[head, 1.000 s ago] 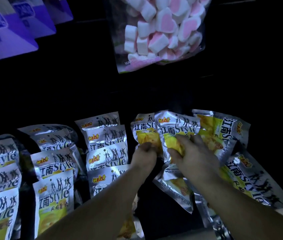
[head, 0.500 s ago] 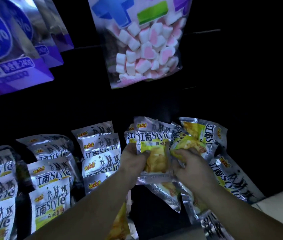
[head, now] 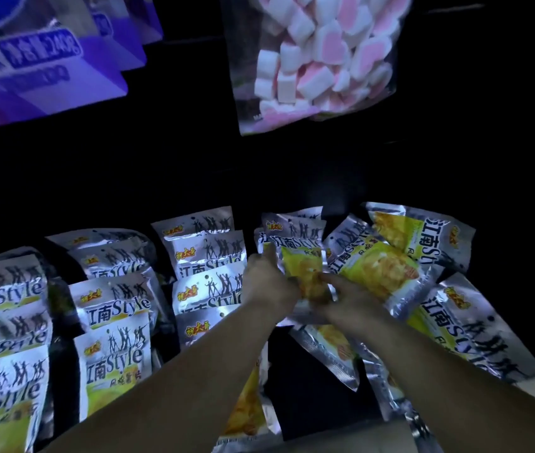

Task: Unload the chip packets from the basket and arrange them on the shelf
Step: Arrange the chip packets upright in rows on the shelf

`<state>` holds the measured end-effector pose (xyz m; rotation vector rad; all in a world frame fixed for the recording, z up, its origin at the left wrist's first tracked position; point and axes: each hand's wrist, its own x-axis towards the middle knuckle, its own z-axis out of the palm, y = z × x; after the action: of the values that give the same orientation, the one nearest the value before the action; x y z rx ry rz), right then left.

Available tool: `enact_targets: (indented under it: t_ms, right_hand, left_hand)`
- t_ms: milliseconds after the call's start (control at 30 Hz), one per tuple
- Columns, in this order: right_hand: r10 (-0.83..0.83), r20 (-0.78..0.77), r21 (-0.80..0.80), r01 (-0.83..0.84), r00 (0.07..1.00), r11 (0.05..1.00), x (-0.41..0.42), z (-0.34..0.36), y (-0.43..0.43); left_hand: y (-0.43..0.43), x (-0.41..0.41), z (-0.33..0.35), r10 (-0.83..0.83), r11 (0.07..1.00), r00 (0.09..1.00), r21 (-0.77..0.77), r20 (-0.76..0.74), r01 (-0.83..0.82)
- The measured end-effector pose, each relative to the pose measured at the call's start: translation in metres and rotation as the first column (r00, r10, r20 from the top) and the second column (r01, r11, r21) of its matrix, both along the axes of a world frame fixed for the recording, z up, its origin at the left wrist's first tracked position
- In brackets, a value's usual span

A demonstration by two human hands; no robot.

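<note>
Dim shelf, seen from above and in front.

- Your left hand has its fingers curled on the left edge of one packet. Your right hand reaches in from the right with its fingers laid on the packet's lower front. I cannot tell whether it pinches or only presses.
- The packet sits directly ahead of both hands, between them. Its long axis runs front to back, with the top seam toward the shelf's back. The left hand is the nearer and the surer hold.
- On the left part of the shelf, neat rows stand overlapped like shingles. The nearest row is just beside your left knuckles.
- To the right, a loose heap lies skewed, with long axes slanting toward the back right corner. One of its packets touches the one you hold.
- Open room, by my reading, is the dark strip toward the front edge below your wrists. The back is too dark to judge.
- A marshmallow bag and purple bags hang above, well apart from the hands.
- The basket is not in view.

Likely next move: square this packet up parallel to the rows, without shoving the nearest row.
</note>
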<state>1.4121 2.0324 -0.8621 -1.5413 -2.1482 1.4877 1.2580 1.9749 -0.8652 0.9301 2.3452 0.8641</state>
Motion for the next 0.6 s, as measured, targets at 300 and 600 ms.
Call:
enact_targets:
  t_ms: [300, 600]
  right_hand:
    - [0.039, 0.238, 0.434, -0.142, 0.971, 0.89, 0.026, 0.011, 0.016]
    - [-0.061, 0.451, 0.449, -0.167, 0.891, 0.878, 0.111, 0.036, 0.027]
  left_hand:
    - [0.007, 0.019, -0.02, -0.284, 0.931, 0.959, -0.237, 0.005, 0.277]
    - [-0.023, 0.098, -0.011, -0.449, 0.893, 0.875, -0.103, -0.179, 0.438]
